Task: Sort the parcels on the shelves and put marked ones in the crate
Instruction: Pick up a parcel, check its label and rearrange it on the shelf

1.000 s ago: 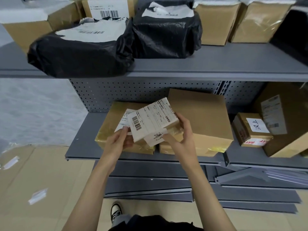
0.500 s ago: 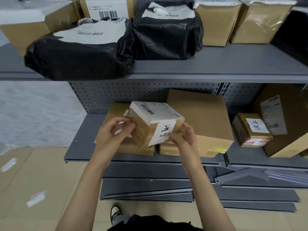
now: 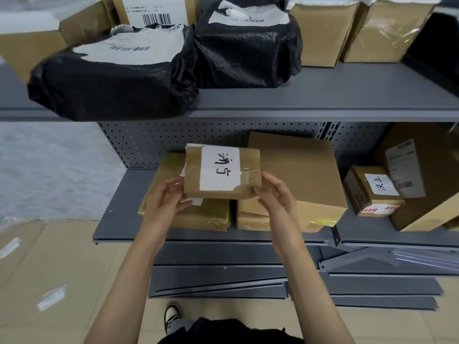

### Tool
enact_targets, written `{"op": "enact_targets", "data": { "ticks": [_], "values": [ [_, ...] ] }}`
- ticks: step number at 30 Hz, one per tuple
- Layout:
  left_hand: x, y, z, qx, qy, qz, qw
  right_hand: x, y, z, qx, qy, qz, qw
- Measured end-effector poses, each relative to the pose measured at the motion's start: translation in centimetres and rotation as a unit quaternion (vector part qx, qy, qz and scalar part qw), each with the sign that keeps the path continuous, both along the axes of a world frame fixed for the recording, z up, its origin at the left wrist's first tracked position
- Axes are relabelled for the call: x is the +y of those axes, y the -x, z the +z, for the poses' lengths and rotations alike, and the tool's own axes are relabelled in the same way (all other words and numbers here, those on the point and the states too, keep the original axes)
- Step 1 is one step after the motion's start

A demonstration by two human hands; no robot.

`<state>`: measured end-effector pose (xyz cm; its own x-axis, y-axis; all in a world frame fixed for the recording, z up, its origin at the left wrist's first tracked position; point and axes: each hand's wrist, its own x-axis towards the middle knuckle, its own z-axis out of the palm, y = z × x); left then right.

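The parcel (image 3: 221, 173) hung above the lower shelf (image 3: 119, 219), long axis running hand to hand, left hand (image 3: 165, 203) and right hand (image 3: 274, 197) gripping its ends, handwritten label (image 3: 219, 168) facing up.

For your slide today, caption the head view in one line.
Both hands, left hand and right hand, hold a hand-marked parcel before the shelves.

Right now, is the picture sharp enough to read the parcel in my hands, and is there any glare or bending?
Head view: the held parcel is sharp and its white handwritten label legible between the left hand and right hand; glare streaks the taped box at upper right; the wide lens bows the shelf edge; frame edges look soft.
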<state>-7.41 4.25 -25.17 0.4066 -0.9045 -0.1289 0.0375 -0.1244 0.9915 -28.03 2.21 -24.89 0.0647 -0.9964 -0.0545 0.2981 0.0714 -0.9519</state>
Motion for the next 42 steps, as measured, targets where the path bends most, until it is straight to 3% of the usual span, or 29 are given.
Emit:
{"op": "enact_targets", "data": {
  "ticks": [9,22,29,33,36,42],
  "values": [
    [0.2,0.1,-0.5,0.074,-0.032,-0.024,0.996,0.2,-0.3,1.0,-0.003,0.052,0.024,0.998],
    [0.9,-0.9,0.6,0.042,0.008,-0.053,0.998,-0.1,0.0,0.1,0.035,0.012,0.016,0.999],
    [1.3,-2.2,-1.9,-0.009,-0.053,-0.032,0.998,-0.2,-1.9,-3.2,0.147,-0.015,0.072,0.986],
    [1.9,-3.5,-3.6,-0.036,-0.098,-0.076,0.992,-0.3,-4.2,-4.5,0.134,-0.040,0.065,0.988],
    [2.0,-3.9,-4.7,-0.032,-0.114,-0.094,0.988,-0.2,-6.3,-5.3,0.173,-0.048,0.079,0.981],
    [1.2,-5.1,-7.0,-0.035,-0.127,-0.031,0.991,0.1,-8.9,-5.4,0.172,-0.101,0.174,0.964]
  ]
}}
